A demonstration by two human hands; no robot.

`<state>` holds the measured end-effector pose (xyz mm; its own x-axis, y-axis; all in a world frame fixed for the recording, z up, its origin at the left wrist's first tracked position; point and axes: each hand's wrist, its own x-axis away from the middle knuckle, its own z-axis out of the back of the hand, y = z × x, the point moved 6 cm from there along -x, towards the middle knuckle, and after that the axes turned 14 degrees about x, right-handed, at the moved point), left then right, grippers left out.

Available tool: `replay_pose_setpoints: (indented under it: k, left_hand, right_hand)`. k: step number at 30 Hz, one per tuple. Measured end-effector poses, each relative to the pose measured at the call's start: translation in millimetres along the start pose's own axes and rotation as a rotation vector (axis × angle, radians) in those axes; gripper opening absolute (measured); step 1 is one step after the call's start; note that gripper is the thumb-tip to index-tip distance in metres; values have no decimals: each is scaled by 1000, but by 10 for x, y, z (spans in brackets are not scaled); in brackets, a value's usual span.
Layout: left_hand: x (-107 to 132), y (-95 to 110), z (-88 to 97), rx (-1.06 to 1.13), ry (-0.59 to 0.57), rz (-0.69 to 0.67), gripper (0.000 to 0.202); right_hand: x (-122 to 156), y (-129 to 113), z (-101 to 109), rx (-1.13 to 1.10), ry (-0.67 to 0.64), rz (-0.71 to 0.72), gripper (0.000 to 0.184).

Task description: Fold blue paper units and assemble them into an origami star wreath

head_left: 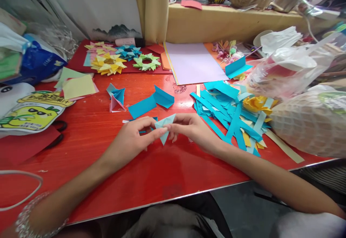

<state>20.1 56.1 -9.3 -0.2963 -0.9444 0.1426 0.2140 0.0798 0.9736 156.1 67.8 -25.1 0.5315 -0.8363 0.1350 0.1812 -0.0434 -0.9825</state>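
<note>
Above the red table point(167, 173), both hands hold one piece of folded pale blue paper point(163, 122), shaped like a triangle with its point toward me. My left hand point(137, 133) pinches its left side, thumb on the front. From the right, my right hand point(190, 128) grips the top corner with its thumb across the face. Just beyond the hands lie blue creased paper strips point(142, 107) and a blue folded sheet standing half open point(163, 98). Left of these stands a small folded piece in blue and pink point(116, 97).
Paper star rings, yellow point(108, 64) and green point(146, 62) among them, lie at the back beside lilac paper point(193, 61). Blue paper scraps point(229, 112) pile up at right, near a netted bag point(308, 119). Yellow square sheets point(78, 86) and a lemon-print packet point(32, 112) occupy the left.
</note>
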Motion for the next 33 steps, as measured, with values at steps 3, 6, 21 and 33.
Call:
replay_pose_setpoints:
  k: [3,6,21,33]
  left_hand:
    - [2,40,52,-8,24,-29,21]
    - [-2,20,39,21,-34,-3,19]
    - [28,22,2,44,10,-32,29]
    - [34,-171,-63,454,11,214,31]
  right_hand:
    - [16,39,-43,69,-73,-19,22]
    - [24,64,-65,124,-88,2,23]
    - [42,61,-142,85,-212,-71,26]
    - [65,-46,-112,173,-137,86,20]
